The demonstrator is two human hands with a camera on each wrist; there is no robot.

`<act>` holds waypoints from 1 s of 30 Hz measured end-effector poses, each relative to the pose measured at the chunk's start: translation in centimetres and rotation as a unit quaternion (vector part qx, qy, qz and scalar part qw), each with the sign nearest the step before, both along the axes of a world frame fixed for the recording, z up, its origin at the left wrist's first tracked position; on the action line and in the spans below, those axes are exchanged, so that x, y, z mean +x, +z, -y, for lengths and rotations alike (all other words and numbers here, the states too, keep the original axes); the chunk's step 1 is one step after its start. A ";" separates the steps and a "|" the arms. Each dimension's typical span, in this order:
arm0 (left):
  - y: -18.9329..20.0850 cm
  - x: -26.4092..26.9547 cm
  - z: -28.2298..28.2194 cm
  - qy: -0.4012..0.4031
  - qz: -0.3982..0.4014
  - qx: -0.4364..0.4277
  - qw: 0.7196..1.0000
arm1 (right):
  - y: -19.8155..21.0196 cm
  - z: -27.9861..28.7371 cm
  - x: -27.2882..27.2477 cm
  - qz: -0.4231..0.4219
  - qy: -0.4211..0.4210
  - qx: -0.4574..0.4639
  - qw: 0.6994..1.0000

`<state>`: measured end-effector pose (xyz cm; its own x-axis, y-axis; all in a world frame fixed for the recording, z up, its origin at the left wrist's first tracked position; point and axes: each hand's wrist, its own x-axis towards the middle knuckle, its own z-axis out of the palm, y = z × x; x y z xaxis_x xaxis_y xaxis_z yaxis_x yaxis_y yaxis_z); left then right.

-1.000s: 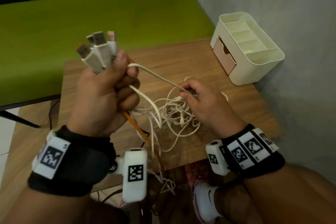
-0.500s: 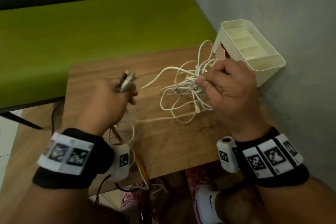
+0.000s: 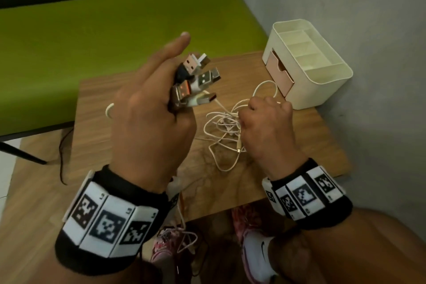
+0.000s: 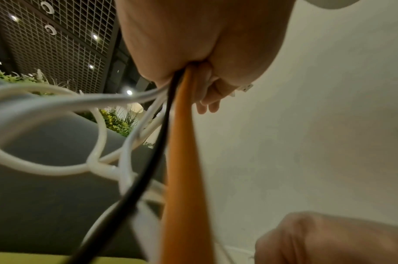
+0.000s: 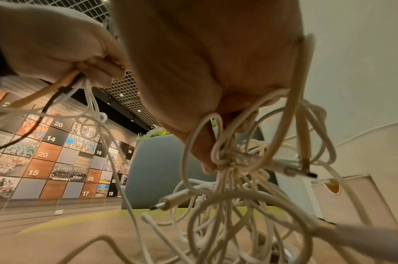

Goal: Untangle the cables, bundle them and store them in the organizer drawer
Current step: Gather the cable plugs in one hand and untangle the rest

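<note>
My left hand (image 3: 149, 120) has risen, gripping the USB plugs (image 3: 196, 80). My right hand (image 3: 267, 127) pinches the cable tangle (image 3: 221, 127). The organizer (image 3: 322, 80) shows bare compartments, drawer (image 3: 277, 71) ajar.

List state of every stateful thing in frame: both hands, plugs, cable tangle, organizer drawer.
Left hand: grips the cable ends, index finger extended.
Bunch of USB plugs: gathered in the left hand, pointing right.
Right hand: pinches the tangle.
Tangle of white cables: still knotted, partly on the wooden table.
Pink drawer of cream plastic organizer: slightly open.
</note>
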<state>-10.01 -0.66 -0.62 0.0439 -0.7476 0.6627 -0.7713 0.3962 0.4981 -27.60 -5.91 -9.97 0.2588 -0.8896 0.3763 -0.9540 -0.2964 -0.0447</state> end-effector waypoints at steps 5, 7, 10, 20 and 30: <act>-1.2 -2.3 -0.2 -0.085 0.002 0.099 0.991 | 0.3 -0.4 0.6 0.018 0.014 0.004 1.000; -2.8 -2.8 0.5 -0.112 -0.007 0.192 0.975 | 0.6 -0.8 0.8 0.056 0.026 -0.012 0.998; -4.9 -2.4 2.0 -0.114 -0.011 0.286 0.951 | 1.4 -1.1 0.8 0.106 0.034 -0.021 0.994; -5.5 -1.0 3.7 -0.096 -0.089 0.300 0.945 | 2.8 -0.9 -1.1 0.182 0.085 0.010 0.980; -5.3 0.2 3.4 -0.181 -0.345 0.299 0.871 | 3.6 -0.7 -2.3 0.414 0.093 0.294 0.857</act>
